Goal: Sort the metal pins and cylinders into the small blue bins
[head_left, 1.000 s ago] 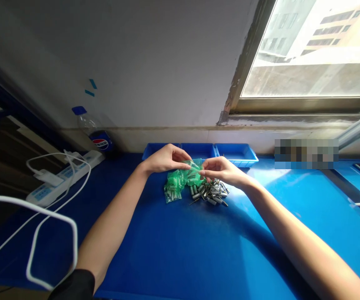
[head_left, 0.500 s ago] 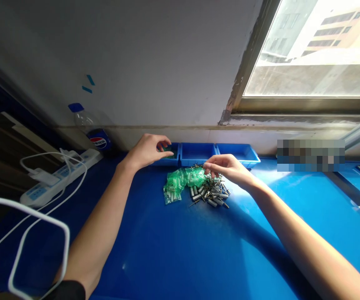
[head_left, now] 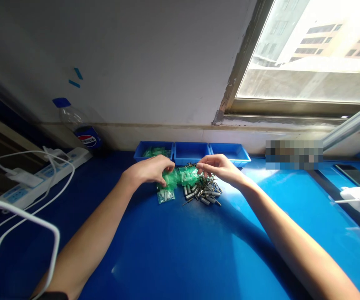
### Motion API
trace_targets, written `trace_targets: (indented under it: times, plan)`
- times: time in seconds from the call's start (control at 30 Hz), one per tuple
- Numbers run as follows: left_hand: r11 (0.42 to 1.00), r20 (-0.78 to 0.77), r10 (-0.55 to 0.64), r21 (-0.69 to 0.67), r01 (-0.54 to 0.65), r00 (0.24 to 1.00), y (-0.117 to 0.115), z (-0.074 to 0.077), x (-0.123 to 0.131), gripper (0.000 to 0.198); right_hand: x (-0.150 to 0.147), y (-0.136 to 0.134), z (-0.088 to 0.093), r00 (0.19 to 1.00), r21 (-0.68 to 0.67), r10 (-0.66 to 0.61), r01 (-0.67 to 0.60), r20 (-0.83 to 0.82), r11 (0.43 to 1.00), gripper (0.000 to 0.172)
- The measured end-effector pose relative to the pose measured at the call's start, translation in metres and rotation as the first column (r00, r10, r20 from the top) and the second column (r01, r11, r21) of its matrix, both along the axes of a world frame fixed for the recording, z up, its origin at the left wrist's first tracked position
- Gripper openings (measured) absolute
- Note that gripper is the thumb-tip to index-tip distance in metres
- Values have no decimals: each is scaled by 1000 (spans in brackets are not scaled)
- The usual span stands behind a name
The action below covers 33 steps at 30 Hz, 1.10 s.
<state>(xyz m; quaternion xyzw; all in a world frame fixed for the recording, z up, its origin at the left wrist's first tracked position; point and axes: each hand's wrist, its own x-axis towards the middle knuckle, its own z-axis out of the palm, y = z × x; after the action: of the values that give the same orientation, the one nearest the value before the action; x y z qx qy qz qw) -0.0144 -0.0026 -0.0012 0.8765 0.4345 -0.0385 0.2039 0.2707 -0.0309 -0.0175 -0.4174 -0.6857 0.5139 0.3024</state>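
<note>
Green bags (head_left: 175, 179), head view: lying on the table (head_left: 167, 250) under the left hand (head_left: 150, 169), thumb and fingers parted; contact cannot be determined. Right hand (head_left: 220, 166): fingers curled, tips beside the bags' right edge, over metal parts (head_left: 209, 193); grip cannot be confirmed

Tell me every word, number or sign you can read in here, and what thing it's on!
"可乐": on the label of the bottle; what comes before it is too blurred to read for sure. A red, white and blue round logo is there too.
Power strip: blue panels, any markings too small to read.
Green bags: no readable words.
Pixelated patch: nothing readable.
</note>
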Motion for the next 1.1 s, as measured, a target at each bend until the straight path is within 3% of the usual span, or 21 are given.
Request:
trace_targets:
  times: [0.13, 0.27, 0.4, 0.63, 0.9, 1.0, 1.1]
  plan:
    - [998, 179, -31, -50, 41, 983, -5, 20, -1, 18, -2, -2, 1, 1000, 5, 0, 0, 30, 1000, 38]
    - [995, 438, 58, -99, -16, 897, -14, 33, 5, 40, -6, -5, 4, 996, 56, 25, -30, 90, 998, 45]
    - [988, 561, 137, -132, -75, 817, -19, 29, 19, 56, -8, -9, 8, 994, 81, 54, -62, 96, 995, 47]
    - [978, 656, 174, -200, -53, 734, -16, 17, 27, 48, -5, -8, 5, 994, -12, 105, -106, -26, 994, 39]
    - [969, 629, 178, -244, -25, 757, -11, 13, 24, 41, -8, -6, -4, 991, -72, 112, -117, -74, 990, 38]
    - [980, 602, 175, -183, -79, 779, -10, 17, 19, 36, -10, -6, -5, 994, -63, 93, -96, -52, 993, 37]
    - [972, 568, 193, -1, -234, 800, -6, 24, 5, 31, -10, -6, -6, 998, -39, 50, -51, -41, 998, 38]
